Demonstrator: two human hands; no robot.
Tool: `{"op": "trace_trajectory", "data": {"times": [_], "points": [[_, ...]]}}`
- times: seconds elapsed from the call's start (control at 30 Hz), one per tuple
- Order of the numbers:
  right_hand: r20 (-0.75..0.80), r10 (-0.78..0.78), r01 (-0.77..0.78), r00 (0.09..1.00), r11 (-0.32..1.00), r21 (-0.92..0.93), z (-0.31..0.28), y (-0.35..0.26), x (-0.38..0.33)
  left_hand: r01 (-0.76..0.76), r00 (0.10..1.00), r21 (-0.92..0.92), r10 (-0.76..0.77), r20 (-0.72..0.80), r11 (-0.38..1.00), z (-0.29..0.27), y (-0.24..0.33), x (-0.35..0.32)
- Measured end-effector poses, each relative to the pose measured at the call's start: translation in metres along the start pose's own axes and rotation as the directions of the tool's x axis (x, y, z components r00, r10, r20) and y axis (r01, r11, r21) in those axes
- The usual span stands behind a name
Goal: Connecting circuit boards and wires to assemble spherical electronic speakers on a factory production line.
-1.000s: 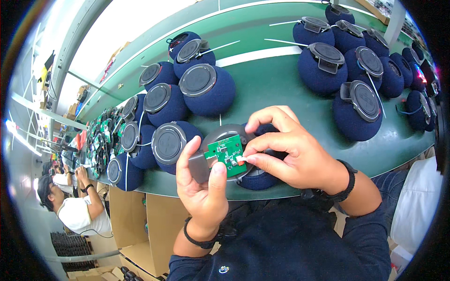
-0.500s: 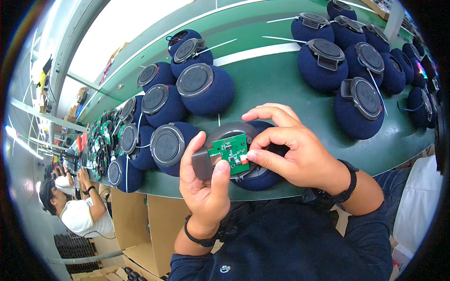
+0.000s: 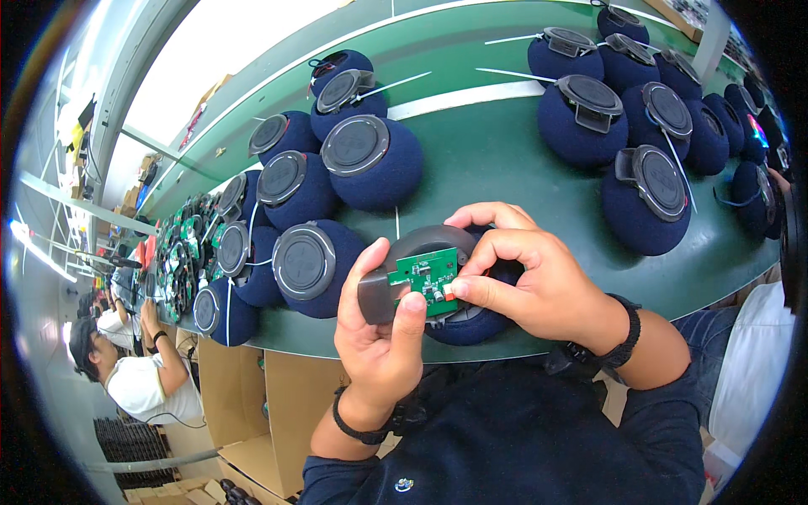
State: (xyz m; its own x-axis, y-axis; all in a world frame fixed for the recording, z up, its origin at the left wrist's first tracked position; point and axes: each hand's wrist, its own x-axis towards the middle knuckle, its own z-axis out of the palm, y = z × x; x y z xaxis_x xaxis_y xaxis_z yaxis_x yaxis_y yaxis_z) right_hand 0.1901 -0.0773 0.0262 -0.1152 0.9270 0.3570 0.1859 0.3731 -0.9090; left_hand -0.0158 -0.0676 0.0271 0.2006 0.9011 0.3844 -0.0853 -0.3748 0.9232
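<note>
My left hand (image 3: 374,341) is closed around a green circuit board (image 3: 423,271) fixed to a dark grey plastic part (image 3: 376,296), its thumb on the board's lower left. With thumb and forefinger, my right hand (image 3: 543,282) pinches a small white and red connector (image 3: 449,291) at the board's right edge. Whether the connector is fully seated cannot be told. Under both hands sits a round navy fabric speaker (image 3: 471,330), largely hidden. Behind the board a curved dark grey rim (image 3: 431,240) shows.
Several navy round speakers with black discs (image 3: 305,263) stand to the left, others (image 3: 646,202) to the right, some with white cable ties. A pile of circuit boards (image 3: 181,248) lies far left on the green table (image 3: 471,135). Cardboard boxes (image 3: 236,387) stand below; a co-worker (image 3: 156,383) sits left.
Both hands and the circuit board have shifted slightly right in the picture. My right fingers stay pinched at the connector. Part of another person's hand now shows at the right edge.
</note>
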Motion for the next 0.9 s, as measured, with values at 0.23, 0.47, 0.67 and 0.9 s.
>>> {"op": "trace_trajectory", "data": {"times": [0.23, 0.47, 0.67, 0.9], "points": [[-0.129, -0.063, 0.075, 0.99, 0.994, 0.085, -0.002, 0.006, 0.006, -0.077, 0.996, -0.025, 0.076, -0.039, 0.997, -0.001, 0.001, 0.001], [0.184, -0.137, 0.164, 0.973, 0.976, -0.146, -0.031, 0.005, 0.009, -0.397, 0.917, 0.234, 0.374, 0.135, 0.888, -0.022, -0.018, 0.015], [0.155, -0.052, 0.078, 0.987, 0.983, -0.167, -0.048, -0.004, 0.001, -0.332, 0.926, 0.112, 0.3, 0.229, 0.937, -0.02, -0.042, 0.007], [0.319, -0.23, 0.338, 0.919, 0.877, -0.343, -0.032, -0.004, 0.004, -0.307, 0.92, 0.207, 0.234, 0.316, 0.929, -0.018, -0.045, 0.008]]}}
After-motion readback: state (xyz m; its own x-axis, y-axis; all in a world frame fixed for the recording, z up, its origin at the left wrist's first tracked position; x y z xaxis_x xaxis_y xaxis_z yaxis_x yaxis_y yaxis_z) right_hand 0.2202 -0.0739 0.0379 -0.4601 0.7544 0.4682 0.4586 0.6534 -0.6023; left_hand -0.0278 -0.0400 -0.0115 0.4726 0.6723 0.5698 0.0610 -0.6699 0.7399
